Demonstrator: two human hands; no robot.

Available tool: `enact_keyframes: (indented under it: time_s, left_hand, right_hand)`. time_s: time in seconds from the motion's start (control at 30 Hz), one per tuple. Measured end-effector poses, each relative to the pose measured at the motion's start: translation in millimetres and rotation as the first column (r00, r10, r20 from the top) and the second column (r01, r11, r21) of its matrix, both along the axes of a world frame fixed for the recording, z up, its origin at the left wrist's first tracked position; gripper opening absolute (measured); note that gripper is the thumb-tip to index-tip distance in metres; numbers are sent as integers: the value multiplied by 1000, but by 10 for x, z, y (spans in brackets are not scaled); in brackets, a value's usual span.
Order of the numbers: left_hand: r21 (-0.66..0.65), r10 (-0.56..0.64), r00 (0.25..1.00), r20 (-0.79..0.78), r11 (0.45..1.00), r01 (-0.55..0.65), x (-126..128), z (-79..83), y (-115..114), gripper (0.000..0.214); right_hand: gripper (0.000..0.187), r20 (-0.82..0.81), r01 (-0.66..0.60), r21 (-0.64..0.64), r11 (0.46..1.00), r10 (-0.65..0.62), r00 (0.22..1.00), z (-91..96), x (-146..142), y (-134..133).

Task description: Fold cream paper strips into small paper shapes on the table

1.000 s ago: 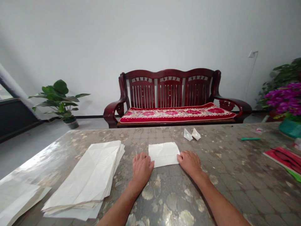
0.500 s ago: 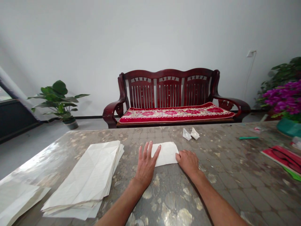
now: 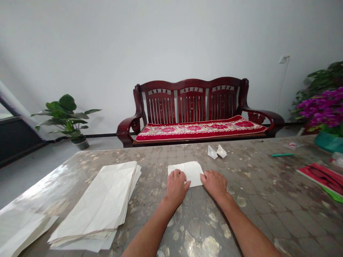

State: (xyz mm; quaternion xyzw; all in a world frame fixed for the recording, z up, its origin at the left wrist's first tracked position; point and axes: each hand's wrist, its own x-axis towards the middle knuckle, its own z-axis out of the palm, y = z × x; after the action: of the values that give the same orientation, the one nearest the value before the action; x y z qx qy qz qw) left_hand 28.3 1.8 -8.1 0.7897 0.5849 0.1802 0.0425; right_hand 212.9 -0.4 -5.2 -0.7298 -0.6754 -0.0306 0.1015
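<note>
A folded sheet of white paper lies on the table in front of me, its near-left part covered by my left hand. My left hand has its fingers curled over the sheet, with the thumb at the near edge. At the right edge, my right hand grips the paper between thumb and bent fingers. Beyond the sheet, two small folded paper boats stand side by side.
A stack of creased white paper lies on the left of the patterned table, with more paper at the left corner. To the right are a green pen, glasses on a red booklet and a flowerpot.
My left hand has drawn back from lying spread over the paper's left side to curling at its near edge. My right hand stays at the right edge.
</note>
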Motion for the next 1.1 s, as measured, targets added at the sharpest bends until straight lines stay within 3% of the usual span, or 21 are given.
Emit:
enact_keyframes:
  time_s: [0.1, 0.17, 0.23, 0.3, 0.37, 0.43, 0.53, 0.63, 0.7, 0.83, 1.1]
  left_hand:
    - [33, 47, 999, -16, 998, -46, 62, -60, -8, 22]
    - [37, 39, 998, -50, 999, -37, 52, -124, 18, 36]
    - [33, 34, 995, -97, 999, -31, 34, -189, 53, 48]
    - [24, 27, 991, -134, 999, -24, 23, -240, 83, 54]
    - [24, 22, 987, -156, 1000, -18, 18, -272, 102, 55]
    - [24, 13, 985, -174, 1000, -9, 12, -288, 110, 55]
    - [33, -8, 981, -193, 999, 15, -9, -299, 116, 55]
    - [66, -25, 979, -200, 997, 39, -32, -312, 118, 55]
    - [81, -28, 979, -204, 996, 45, -43, -320, 118, 53]
    - [79, -15, 977, -213, 996, 33, -71, -311, 123, 52]
    - [68, 37, 964, -265, 998, -19, -347, -251, 220, 52]
  right_hand:
    - [26, -69, 6, 100, 995, 1, 998, 35, 35, -42]
    - [25, -198, -62, 226, 972, 108, 974, 75, -9, -78]
    - [30, -384, -157, 343, 926, 291, 876, 93, -127, -94]
    - [36, -559, -240, 412, 879, 451, 695, 56, -292, -70]
    - [41, -682, -247, 398, 883, 465, 565, -38, -451, -1]
    - [48, -749, -230, 315, 921, 390, 536, -157, -555, 94]
    - [53, -690, -309, 171, 936, 338, 641, -290, -580, 220]
    - [53, -461, -387, 48, 921, 364, 809, -313, -505, 275]
    - [53, -299, -396, -14, 918, 374, 878, -287, -443, 282]
    - [58, -140, -350, -104, 931, 335, 932, -213, -332, 284]
    - [60, -75, -238, -201, 950, 228, 971, -134, -73, 335]
